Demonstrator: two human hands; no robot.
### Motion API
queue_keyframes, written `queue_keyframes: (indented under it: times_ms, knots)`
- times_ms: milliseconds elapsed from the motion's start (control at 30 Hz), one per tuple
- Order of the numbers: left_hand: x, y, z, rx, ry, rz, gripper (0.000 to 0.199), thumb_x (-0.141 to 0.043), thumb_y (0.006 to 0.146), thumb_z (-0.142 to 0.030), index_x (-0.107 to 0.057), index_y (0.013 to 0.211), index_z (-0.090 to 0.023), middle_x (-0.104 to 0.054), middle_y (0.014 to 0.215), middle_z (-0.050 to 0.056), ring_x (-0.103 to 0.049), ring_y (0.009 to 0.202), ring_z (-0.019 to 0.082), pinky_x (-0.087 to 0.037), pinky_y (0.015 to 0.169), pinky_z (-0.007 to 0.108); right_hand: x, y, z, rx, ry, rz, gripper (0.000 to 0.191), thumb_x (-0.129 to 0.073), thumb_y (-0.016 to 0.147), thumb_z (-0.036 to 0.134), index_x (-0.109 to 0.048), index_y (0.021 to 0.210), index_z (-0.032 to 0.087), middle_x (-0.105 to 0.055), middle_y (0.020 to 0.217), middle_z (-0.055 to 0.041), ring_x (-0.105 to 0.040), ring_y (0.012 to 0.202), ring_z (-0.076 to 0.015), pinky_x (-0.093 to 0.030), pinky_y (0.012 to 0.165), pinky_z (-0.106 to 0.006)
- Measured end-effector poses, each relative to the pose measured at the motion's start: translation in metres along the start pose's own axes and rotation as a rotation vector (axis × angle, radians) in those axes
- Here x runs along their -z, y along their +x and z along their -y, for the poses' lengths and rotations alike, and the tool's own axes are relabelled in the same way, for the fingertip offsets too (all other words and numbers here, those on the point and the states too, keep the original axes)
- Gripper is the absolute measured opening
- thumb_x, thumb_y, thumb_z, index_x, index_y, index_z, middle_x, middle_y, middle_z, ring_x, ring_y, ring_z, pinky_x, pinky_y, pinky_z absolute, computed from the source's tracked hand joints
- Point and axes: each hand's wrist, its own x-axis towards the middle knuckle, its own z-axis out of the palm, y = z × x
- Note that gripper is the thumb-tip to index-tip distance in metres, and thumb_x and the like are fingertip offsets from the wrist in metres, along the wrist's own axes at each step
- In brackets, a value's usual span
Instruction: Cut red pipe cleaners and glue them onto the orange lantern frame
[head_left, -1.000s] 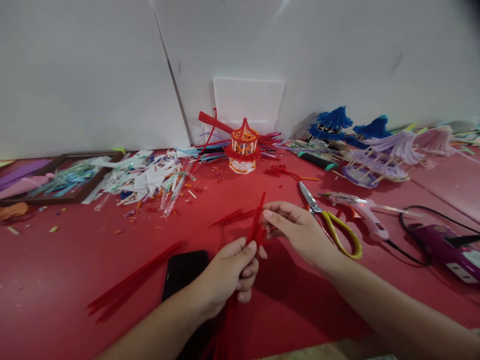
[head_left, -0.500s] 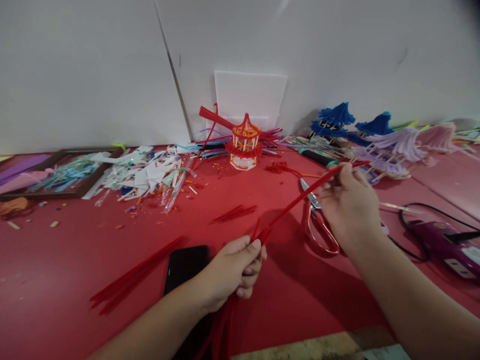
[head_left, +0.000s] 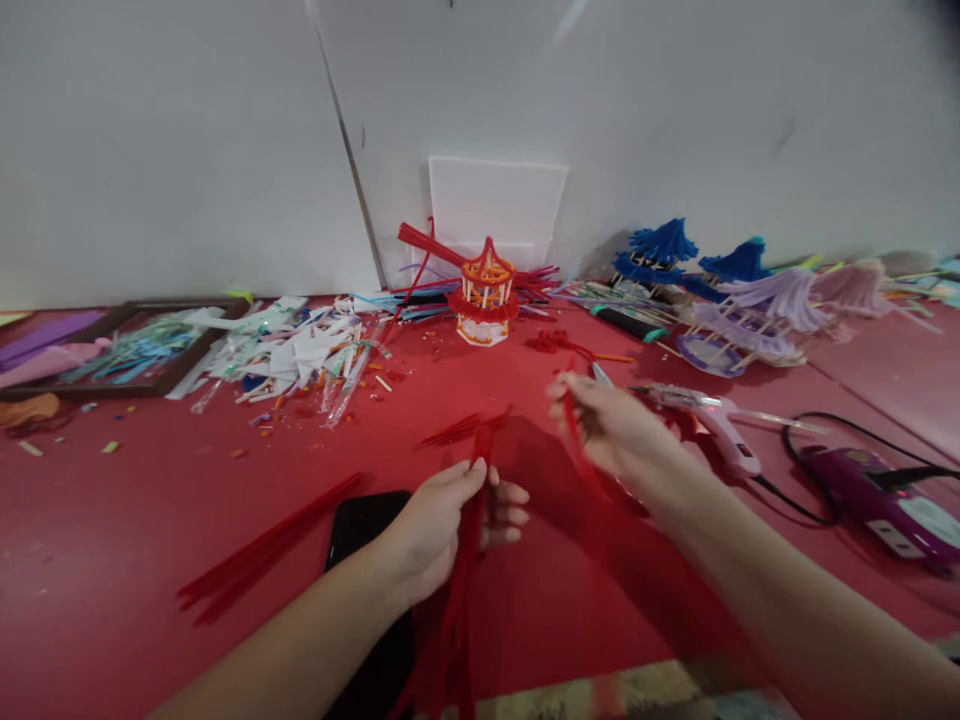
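My left hand (head_left: 457, 515) holds a bundle of long red strips (head_left: 466, 560), pinched under the thumb and hanging toward the table's front edge. To the right, my right hand (head_left: 600, 415) pinches a red strip (head_left: 576, 435) that droops below the fingers, blurred by motion. Short red pieces (head_left: 454, 430) lie just beyond my left hand. More long red strips (head_left: 262, 555) rest at the left, beside a black phone (head_left: 367, 525) partly under my left forearm. Farther back stands a small red and orange pavilion model (head_left: 486, 290) on a white base.
A pink glue gun (head_left: 724, 430) and a purple power box (head_left: 877, 500) with a black cord lie at the right. Blue models (head_left: 660, 250) and lilac ones (head_left: 750, 325) stand behind them. White scraps (head_left: 304, 350) and a brown frame (head_left: 180, 370) cover the back left.
My right hand has moved left and slightly down, its strip now hanging rather than stretched from the bundle. The glue gun has come into view, and the scissors are mostly covered.
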Motion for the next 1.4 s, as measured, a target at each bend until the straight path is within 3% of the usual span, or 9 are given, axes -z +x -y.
queue_keyframes:
  times_ms: [133,233,400,500,600,767,967,1200,1400]
  knots:
    - [-0.001,0.001,0.000,0.014,-0.007,0.018,0.021,-0.037,0.096,-0.019,-0.056,0.091,-0.011,-0.070,0.090,0.014,-0.071,0.075,0.019,-0.055,0.068,0.030,-0.033,-0.028,-0.020,-0.257,0.049,0.200,0.024,-0.072,0.072,0.036,-0.064,0.070,0.013,-0.062,0.061,-0.0005,-0.054,0.048,-0.0084,-0.047,0.045,-0.022]
    - [0.000,0.001,0.001,0.019,0.018,0.033,0.022,-0.036,0.096,-0.022,-0.055,0.101,-0.012,-0.069,0.091,0.012,-0.068,0.062,0.016,-0.055,0.060,0.030,-0.037,-0.037,-0.019,-0.382,0.068,0.289,0.029,-0.075,0.069,0.040,-0.063,0.072,0.014,-0.056,0.059,0.0034,-0.048,0.048,-0.0057,-0.041,0.047,-0.019]
    - [0.001,0.000,0.004,-0.083,0.069,0.051,0.016,-0.040,0.094,-0.021,-0.052,0.087,-0.014,-0.059,0.073,0.001,-0.045,0.042,0.005,-0.045,0.041,0.020,-0.034,-0.040,-0.013,-0.324,-0.116,0.426,0.028,-0.070,0.073,0.042,-0.061,0.069,0.016,-0.056,0.063,0.0026,-0.056,0.057,-0.0100,-0.044,0.059,-0.025]
    - [0.003,0.001,0.006,-0.104,0.100,0.057,0.015,-0.044,0.092,-0.023,-0.047,0.080,-0.016,-0.047,0.060,-0.004,-0.034,0.041,0.004,-0.031,0.036,0.013,-0.036,-0.041,-0.015,-0.247,-0.152,0.364,0.025,-0.071,0.071,0.036,-0.060,0.086,0.019,-0.062,0.073,0.0017,-0.061,0.068,-0.0133,-0.048,0.068,-0.028]
    - [0.004,0.002,0.008,-0.111,0.116,0.091,0.016,-0.049,0.089,-0.030,-0.045,0.080,-0.018,-0.042,0.057,-0.007,-0.029,0.042,0.003,-0.027,0.035,0.012,-0.034,-0.040,-0.017,-0.178,-0.137,0.216,0.042,-0.070,0.071,0.033,-0.055,0.108,0.022,-0.062,0.075,0.0027,-0.060,0.067,-0.0124,-0.048,0.065,-0.027]
    - [0.004,0.000,0.011,-0.175,0.165,0.172,0.023,-0.058,0.084,-0.036,-0.045,0.083,-0.017,-0.045,0.062,-0.007,-0.029,0.044,0.003,-0.031,0.035,0.012,-0.028,-0.037,-0.019,-0.111,-0.145,0.139,0.027,-0.069,0.073,0.035,-0.063,0.093,0.018,-0.060,0.069,0.0029,-0.056,0.057,-0.0092,-0.047,0.060,-0.026]
    - [0.004,0.000,0.010,-0.213,0.159,0.168,0.019,-0.053,0.087,-0.034,-0.048,0.086,-0.017,-0.051,0.061,-0.005,-0.030,0.043,0.003,-0.029,0.034,0.011,-0.030,-0.039,-0.017,-0.160,-0.069,0.117,0.029,-0.074,0.068,0.032,-0.060,0.089,0.019,-0.065,0.069,0.0031,-0.058,0.056,-0.0087,-0.048,0.058,-0.024]
    - [0.003,0.001,0.009,-0.219,0.157,0.147,0.019,-0.053,0.087,-0.034,-0.049,0.087,-0.016,-0.056,0.061,-0.003,-0.032,0.040,0.002,-0.028,0.034,0.011,-0.034,-0.044,-0.015,-0.187,-0.057,0.173,0.020,-0.075,0.068,0.031,-0.064,0.078,0.018,-0.067,0.064,0.0021,-0.059,0.056,-0.0090,-0.048,0.056,-0.023]
    - [0.005,0.002,0.011,-0.212,0.153,0.152,0.023,-0.057,0.084,-0.038,-0.049,0.089,-0.017,-0.057,0.059,-0.003,-0.031,0.038,0.001,-0.024,0.034,0.011,-0.035,-0.046,-0.015,-0.172,-0.090,0.198,0.017,-0.075,0.067,0.030,-0.071,0.079,0.019,-0.072,0.071,-0.0009,-0.065,0.066,-0.0125,-0.052,0.066,-0.026]
